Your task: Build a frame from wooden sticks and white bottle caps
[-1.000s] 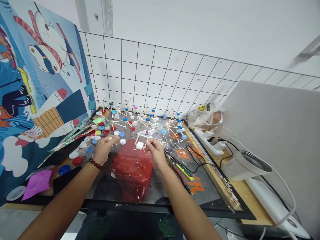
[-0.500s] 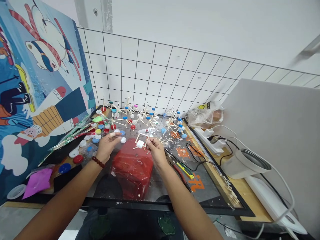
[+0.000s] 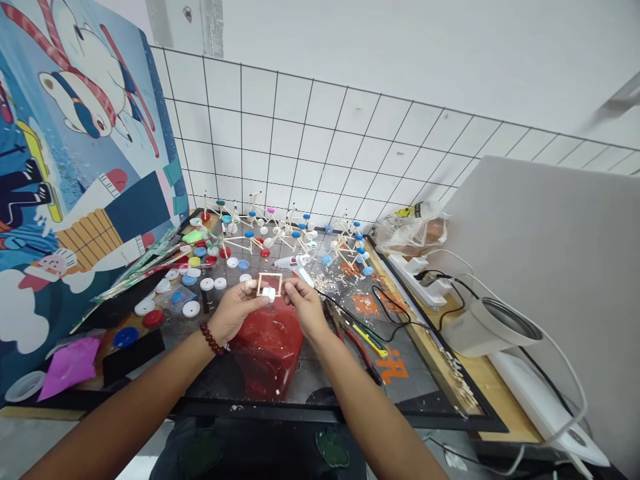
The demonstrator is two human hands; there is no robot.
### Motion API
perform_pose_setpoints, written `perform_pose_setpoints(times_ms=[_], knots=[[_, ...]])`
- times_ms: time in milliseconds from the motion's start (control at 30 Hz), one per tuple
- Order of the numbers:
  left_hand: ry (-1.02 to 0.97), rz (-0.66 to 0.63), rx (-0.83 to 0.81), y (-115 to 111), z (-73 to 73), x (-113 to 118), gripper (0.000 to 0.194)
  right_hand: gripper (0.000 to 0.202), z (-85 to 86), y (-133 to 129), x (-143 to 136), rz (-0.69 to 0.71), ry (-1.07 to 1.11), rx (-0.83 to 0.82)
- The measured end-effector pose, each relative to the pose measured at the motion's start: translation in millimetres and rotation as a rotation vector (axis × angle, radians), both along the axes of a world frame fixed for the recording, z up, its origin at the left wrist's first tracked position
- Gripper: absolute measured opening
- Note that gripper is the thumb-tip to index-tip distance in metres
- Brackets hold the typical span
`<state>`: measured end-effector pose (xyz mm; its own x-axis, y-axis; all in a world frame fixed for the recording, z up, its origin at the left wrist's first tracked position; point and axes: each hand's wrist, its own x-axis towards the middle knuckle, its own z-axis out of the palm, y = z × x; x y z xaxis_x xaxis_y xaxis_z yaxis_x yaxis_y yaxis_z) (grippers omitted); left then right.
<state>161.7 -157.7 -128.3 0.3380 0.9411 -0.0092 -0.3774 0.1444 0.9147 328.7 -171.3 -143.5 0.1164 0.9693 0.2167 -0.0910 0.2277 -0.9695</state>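
Both my hands meet over the red plastic box, around a small square frame of wooden sticks (image 3: 271,275) with a white block (image 3: 269,293) at its lower side. My left hand (image 3: 237,310) pinches the left side of this frame, thumb near the block. On the opposite side, my right hand (image 3: 306,308) has its thumb and fingertips closed on the frame's right stick. Just behind the frame lies a white glue gun (image 3: 301,268). Below the hands is the red box (image 3: 267,350). White bottle caps (image 3: 207,285) lie left of my left hand.
Stick models with coloured caps (image 3: 296,235) line the back by the wire grid (image 3: 325,153). Pliers (image 3: 357,343) and a yellow-green cutter (image 3: 371,340) lie right of the box, near a black cable (image 3: 397,327). A power strip (image 3: 423,283) sits on the right edge.
My left hand has moved right and now grips the stick frame. My right hand has shifted slightly left, and the frame has turned upright and come left with it.
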Motion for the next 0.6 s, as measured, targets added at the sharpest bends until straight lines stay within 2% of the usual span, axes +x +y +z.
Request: perform_pose_setpoints(times_ms=[167,433,600], knots=[[-0.022,0.010,-0.015,0.1,1.5,-1.3,0.037,0.037,-1.0,0.7,2.4,-0.047,-0.005,-0.008],[-0.122,-0.027,-0.095,3.8,-4.1,-2.0,0.038,0.029,1.9,-3.0,-0.8,0.036,-0.031,-0.011],[-0.126,-0.043,-0.113,3.4,-5.6,-2.1,0.042,0.032,0.0,0.0,5.2,-0.042,0.023,-0.001]])
